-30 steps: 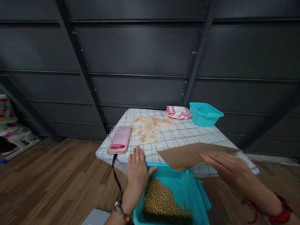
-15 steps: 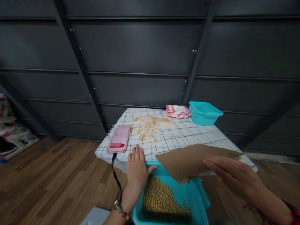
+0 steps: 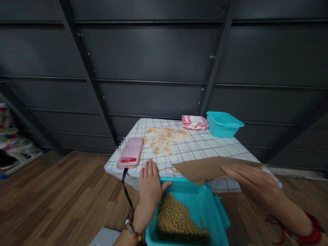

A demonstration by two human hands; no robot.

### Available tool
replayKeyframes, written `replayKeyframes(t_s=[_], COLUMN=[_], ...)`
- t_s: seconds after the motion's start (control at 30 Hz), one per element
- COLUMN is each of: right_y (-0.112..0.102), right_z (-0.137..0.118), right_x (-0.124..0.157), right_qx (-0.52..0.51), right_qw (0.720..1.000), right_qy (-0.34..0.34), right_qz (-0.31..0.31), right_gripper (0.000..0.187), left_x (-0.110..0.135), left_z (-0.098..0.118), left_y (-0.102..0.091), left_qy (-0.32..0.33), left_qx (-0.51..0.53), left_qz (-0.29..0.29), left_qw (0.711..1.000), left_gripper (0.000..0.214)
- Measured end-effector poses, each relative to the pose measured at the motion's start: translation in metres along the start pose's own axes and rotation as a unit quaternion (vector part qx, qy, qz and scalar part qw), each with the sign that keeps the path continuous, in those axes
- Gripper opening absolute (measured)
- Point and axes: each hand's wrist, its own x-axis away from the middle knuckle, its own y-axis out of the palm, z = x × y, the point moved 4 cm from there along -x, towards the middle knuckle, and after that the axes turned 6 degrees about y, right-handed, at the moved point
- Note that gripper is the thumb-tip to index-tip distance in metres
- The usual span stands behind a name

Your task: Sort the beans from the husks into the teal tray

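Right hand [image 3: 252,181] grips a flat brown cardboard sheet [image 3: 201,169] over the near edge of the white-clothed counter [image 3: 207,147]; left hand [image 3: 150,186], flattened, fingers extended, lies there by a turquoise plastic tub [image 3: 203,201] of tan beans [image 3: 176,218].

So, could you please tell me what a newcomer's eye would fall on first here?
Probably the bright turquoise tub in the foreground, partly filled with round golden pieces. Next might come the brown cardboard sheet in the right hand, by the tub's far rim, then the pale powder and yellowish bits scattered on the far left part of the white checked cloth.
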Motion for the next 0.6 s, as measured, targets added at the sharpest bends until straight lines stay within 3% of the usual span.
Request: replayKeyframes(t_s=[0.17, 0.6], right_y=[-0.006, -0.014], right_z=[-0.012, -0.022], right_x=[-0.005, -0.015], right_qx=[-0.002, -0.069], right_qw=[0.998, 0.996], right_qy=[-0.06, -0.056], right_qz=[0.027, 0.001], right_gripper=[0.04, 0.035], left_x=[0.0, -0.003], left_z=[0.0, 0.001], left_y=[-0.003, -0.005], left_qy=[0.0, 0.002], left_qx=[-0.007, 0.0], left_qz=[-0.005, -0.013], left_qw=[1.0, 1.0], left_gripper=[0.084, 0.073])
